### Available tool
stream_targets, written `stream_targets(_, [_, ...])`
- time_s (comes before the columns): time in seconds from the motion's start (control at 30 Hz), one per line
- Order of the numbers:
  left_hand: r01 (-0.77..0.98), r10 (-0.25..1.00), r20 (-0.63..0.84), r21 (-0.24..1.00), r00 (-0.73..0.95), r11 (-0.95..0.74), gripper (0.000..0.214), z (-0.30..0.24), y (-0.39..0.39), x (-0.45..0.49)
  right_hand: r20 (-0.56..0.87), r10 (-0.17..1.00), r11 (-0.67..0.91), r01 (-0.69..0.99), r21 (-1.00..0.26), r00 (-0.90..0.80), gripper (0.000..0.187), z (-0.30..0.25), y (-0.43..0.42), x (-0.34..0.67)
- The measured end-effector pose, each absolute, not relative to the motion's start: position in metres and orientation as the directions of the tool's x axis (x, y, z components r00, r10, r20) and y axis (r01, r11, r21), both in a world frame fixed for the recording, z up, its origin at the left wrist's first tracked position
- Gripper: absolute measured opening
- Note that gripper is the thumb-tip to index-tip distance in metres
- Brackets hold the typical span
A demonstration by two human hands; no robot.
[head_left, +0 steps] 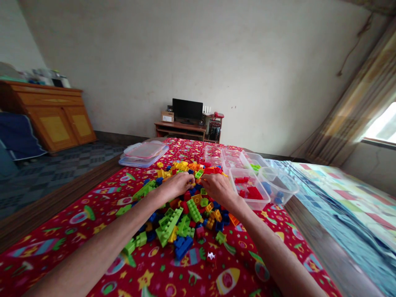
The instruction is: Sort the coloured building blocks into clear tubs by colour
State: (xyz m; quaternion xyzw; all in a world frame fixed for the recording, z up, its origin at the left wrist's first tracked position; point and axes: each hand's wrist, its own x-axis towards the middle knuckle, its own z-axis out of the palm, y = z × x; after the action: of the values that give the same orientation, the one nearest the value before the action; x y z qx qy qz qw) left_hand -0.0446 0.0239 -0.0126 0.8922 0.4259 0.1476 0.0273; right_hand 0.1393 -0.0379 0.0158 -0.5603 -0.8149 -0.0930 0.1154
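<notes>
A mixed heap of toy building bricks [194, 210] in green, yellow, blue, red and orange lies on a red patterned cloth [161, 272]. Over the far part of the heap, my left hand [180, 184] has its fingers curled together among the bricks. Close beside it on the right, my right hand [216, 185] is also closed, fingertips pointing down into the heap. Whatever either hand pinches is too small and hidden to name. Right of my right hand stands a clear plastic box [256, 203] with red bricks inside.
A round clear tub [291, 190] with blue bricks stands right of the box. More clear containers [230, 155] sit behind it, one holding green bricks. Stacked plastic lids [144, 152] lie at the far left. A bed [346, 206] adjoins the right side.
</notes>
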Motion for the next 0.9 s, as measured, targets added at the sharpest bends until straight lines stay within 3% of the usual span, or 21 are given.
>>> stream_targets(0.2, [0.708, 0.765, 0.294, 0.293, 0.573, -0.642, 0.009, -0.007, 0.027, -0.045, 0.298, 0.89, 0.351, 0.936, 0.033, -0.344, 0.035, 0.014, -0.036, 0.141])
stream_targets(0.3, [0.63, 0.817, 0.305, 0.524, 0.49, -0.573, 0.018, 0.002, 0.029, -0.044, 0.305, 0.895, 0.347, 0.938, -0.019, -0.326, 0.034, 0.019, -0.04, 0.141])
stream_targets(0.4, [0.432, 0.846, 0.282, 0.761, 0.452, -0.485, 0.036, 0.011, 0.025, -0.042, 0.382, 0.864, 0.405, 0.903, -0.141, -0.328, 0.031, 0.023, -0.043, 0.141])
stream_targets(0.5, [0.287, 0.86, 0.211, 0.883, 0.465, -0.372, 0.049, 0.016, 0.018, -0.04, 0.472, 0.78, 0.56, 0.796, -0.23, -0.412, 0.049, 0.021, -0.041, 0.14])
stream_targets(0.73, [0.161, 0.865, 0.115, 0.962, 0.489, -0.22, 0.058, 0.019, 0.004, -0.033, 0.541, 0.763, 0.557, 0.785, -0.271, -0.355, 0.035, 0.009, -0.031, 0.141])
stream_targets(0.9, [0.223, 0.852, 0.119, 0.938, 0.509, -0.264, 0.05, 0.02, 0.008, -0.035, 0.534, 0.815, 0.472, 0.793, -0.386, -0.225, 0.029, 0.009, -0.027, 0.144])
